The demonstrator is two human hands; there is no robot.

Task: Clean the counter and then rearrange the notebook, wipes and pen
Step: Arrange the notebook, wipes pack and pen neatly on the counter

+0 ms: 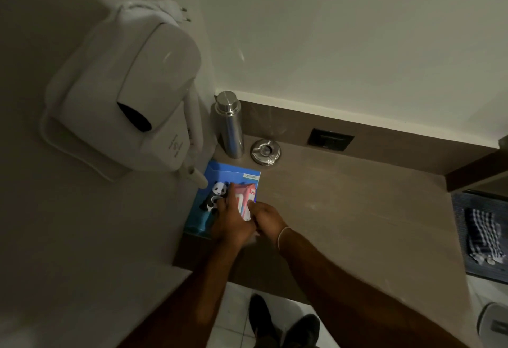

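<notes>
A blue notebook [232, 178] with a panda on its cover lies flat at the left end of the brown counter [343, 204], against the wall. On top of it sits a pink and white pack of wipes [245, 196]. My left hand [229, 222] grips the pack's left side, fingers over the panda. My right hand [268, 217] holds the pack's near right corner. Both hands touch each other. No pen shows; it may be hidden under the hands.
A steel bottle [229, 124] and a round metal ashtray [265, 151] stand behind the notebook. A white hair dryer [129, 100] hangs on the left wall. A socket [330, 139] sits in the backsplash. A checked cloth [483, 235] lies on a dark mat at right.
</notes>
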